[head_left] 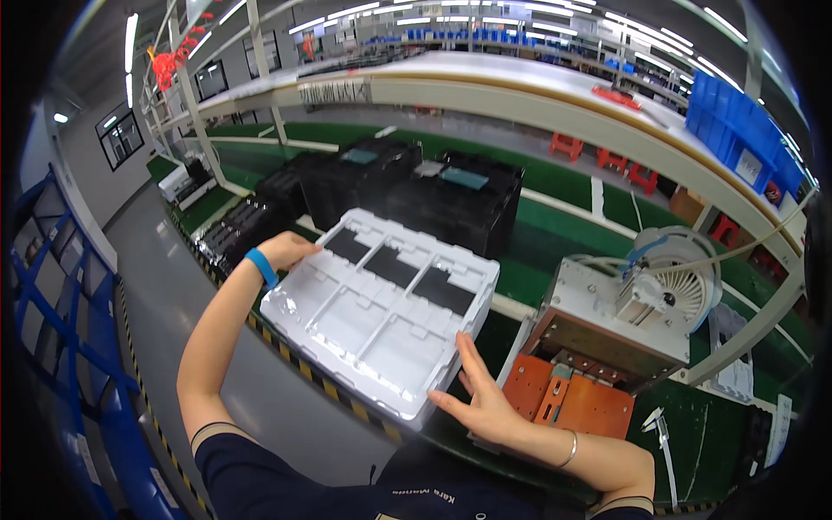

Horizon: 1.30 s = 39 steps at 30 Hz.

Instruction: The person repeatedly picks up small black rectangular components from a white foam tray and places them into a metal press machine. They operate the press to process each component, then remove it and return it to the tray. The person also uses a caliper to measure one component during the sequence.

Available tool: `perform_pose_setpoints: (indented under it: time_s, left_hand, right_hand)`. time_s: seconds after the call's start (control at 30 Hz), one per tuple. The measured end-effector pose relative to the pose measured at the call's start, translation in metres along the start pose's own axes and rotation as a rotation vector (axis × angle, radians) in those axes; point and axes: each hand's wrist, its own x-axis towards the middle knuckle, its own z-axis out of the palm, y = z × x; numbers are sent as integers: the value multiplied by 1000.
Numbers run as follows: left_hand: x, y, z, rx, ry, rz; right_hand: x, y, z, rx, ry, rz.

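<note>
My left hand [289, 250], fingers bent at left edge of white compartmented tray [400, 347], grip cannot be told; my right hand [485, 406], open, thumb spread, touching right edge; tray between both hands, black patches [392, 268] in far compartments; metal machine [589, 316] at right

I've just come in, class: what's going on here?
A person has both hands at a white tray: the left hand at its left edge, the right hand with fingers spread along its right side. Dark flat areas show in the tray's far row; the near row looks white. Black crates stand behind, and a metal machine and a caliper are to the right.
</note>
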Motion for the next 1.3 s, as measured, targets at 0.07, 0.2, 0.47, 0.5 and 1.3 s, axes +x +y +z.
perform_pose_setpoints:
  time_s: [0.07, 0.2, 0.47, 0.5, 1.3]
  left_hand:
    - [2, 10, -3, -47, 14, 30]
    - [-10, 40, -25, 53, 47, -81]
    - [-23, 10, -57, -424, -268, 291]
    - [-39, 13, -56, -490, -218, 315]
    - [14, 107, -293, -1195, 492, 676]
  right_hand:
    - [1, 6, 1, 20, 26, -28]
    - [4, 13, 9, 51, 41, -30]
    - [-3, 24, 0, 102, 53, 53]
    - [-3, 24, -2, 108, 78, 51]
    - [0, 30, 8, 44, 139, -64]
